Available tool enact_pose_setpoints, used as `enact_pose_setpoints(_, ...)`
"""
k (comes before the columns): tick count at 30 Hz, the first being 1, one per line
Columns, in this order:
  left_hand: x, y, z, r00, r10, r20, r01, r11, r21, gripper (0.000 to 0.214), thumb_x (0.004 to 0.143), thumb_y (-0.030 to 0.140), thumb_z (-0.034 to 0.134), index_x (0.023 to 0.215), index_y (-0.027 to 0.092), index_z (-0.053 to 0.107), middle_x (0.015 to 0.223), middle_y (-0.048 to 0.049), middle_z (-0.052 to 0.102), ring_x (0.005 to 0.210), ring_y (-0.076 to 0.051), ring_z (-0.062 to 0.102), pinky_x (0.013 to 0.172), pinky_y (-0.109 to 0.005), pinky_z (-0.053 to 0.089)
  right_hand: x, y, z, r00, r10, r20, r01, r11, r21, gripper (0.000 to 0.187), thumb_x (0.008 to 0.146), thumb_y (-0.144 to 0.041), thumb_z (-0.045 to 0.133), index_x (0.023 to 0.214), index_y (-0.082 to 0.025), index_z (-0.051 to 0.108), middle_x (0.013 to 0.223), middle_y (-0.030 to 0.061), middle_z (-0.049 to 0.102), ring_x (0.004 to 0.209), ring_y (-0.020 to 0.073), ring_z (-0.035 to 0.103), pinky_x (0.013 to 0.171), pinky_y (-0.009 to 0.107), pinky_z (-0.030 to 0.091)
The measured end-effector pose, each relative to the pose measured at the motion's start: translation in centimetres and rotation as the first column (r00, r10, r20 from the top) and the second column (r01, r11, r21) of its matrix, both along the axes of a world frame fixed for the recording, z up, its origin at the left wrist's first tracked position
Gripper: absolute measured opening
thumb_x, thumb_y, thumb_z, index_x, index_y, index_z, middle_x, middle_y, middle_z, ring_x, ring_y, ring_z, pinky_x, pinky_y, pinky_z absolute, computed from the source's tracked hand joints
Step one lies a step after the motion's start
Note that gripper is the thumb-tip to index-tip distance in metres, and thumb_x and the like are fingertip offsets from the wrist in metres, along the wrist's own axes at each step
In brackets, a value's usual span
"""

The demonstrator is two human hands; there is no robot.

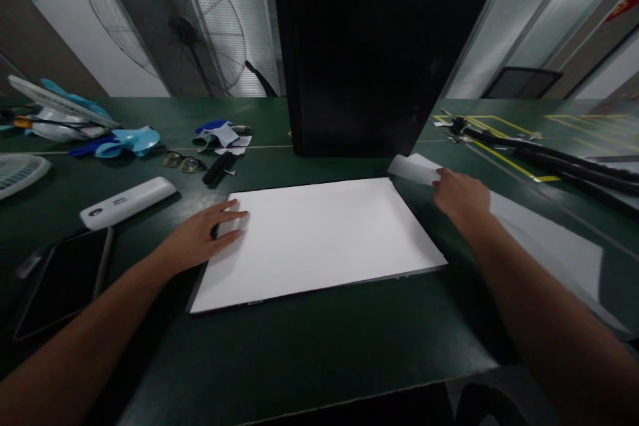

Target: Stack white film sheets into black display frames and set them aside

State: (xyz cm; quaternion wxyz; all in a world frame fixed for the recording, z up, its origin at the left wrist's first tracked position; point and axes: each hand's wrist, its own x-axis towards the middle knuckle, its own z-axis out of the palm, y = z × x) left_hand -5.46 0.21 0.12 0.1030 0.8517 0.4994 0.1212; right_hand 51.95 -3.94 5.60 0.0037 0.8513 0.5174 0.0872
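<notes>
A flat panel with a white top and a thin dark edge (319, 239) lies on the green table in front of me. My left hand (210, 233) rests on the panel's left edge, its fingers apart and reaching onto the white surface. To the right of the panel, my right hand (462, 196) grips a thin white sheet (549, 233) with its fingers closed. One end of the sheet sticks out past my fingertips near the panel's far right corner; the rest trails under and beyond my right forearm.
A large black box-like object (384, 53) stands upright behind the panel. At left are a tablet (64, 283), a white oblong device (127, 203), glasses (184, 162), a small black object (218, 170) and blue items (127, 141). Black bars (544, 150) lie at right. The table (309, 339) ends near me.
</notes>
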Motion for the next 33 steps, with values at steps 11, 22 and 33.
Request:
enact_pose_setpoints(11, 0.0, -0.1, -0.1, 1.000, 0.013, 0.007, -0.014, 0.999, 0.029, 0.092, 0.097, 0.088, 0.036, 0.160, 0.024, 0.054, 0.168, -0.0110, 0.049, 0.152, -0.037, 0.050, 0.128, -0.055, 0.037, -17.4, -7.1, -0.7, 0.621, 0.774, -0.125, -0.781, 0.600, -0.172, 0.047, 0.110, -0.041, 0.050, 0.154, -0.026, 0.057, 0.140, 0.0115, 0.066, 0.121, 0.0279, 0.065, 0.102, 0.045, 0.057)
enact_pose_setpoints(22, 0.0, 0.1, -0.5, 1.000, 0.002, 0.011, -0.002, 1.000, 0.017, 0.094, 0.093, 0.088, 0.048, 0.163, 0.025, 0.050, 0.173, -0.0115, 0.041, 0.155, -0.039, 0.045, 0.129, -0.058, 0.035, -18.4, -8.8, -3.8, -0.171, 0.966, -0.194, -0.970, -0.130, 0.206, 0.069, 0.111, -0.061, 0.044, 0.162, -0.015, 0.046, 0.170, 0.0167, 0.033, 0.146, 0.0307, 0.051, 0.116, 0.046, 0.051)
enact_pose_setpoints(33, -0.1, 0.1, -0.2, 1.000, 0.026, -0.007, -0.026, 1.000, 0.015, 0.066, 0.100, 0.074, 0.045, 0.142, 0.031, 0.073, 0.171, -0.0061, 0.045, 0.140, -0.041, 0.061, 0.113, -0.058, 0.055, -16.3, -6.4, -3.6, -0.061, 0.974, -0.219, -0.991, -0.033, 0.128, 0.054, 0.109, -0.042, 0.057, 0.156, -0.014, 0.054, 0.161, 0.0168, 0.047, 0.150, 0.0283, 0.046, 0.127, 0.051, 0.040)
